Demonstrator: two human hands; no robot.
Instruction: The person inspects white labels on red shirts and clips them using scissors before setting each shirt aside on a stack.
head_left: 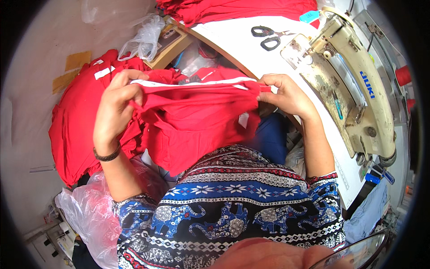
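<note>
A red garment (192,116) with a white band (197,83) along its upper edge is stretched between my two hands, its cloth hanging down in front of my body. At the band's left end, my left hand (120,96) pinches the cloth between thumb and fingers. My right hand (285,94) grips the other end of the edge, close to the white table. Part of the hanging cloth is blurred. What kind of garment it is, I cannot tell.
A sewing machine (358,85) stands on the white table (233,42) at the right, with black-handled scissors (268,36) lying left of it. More red cloth (251,9) lies at the back. A pile of red garments (74,134) and a clear plastic bag (92,208) are on the left.
</note>
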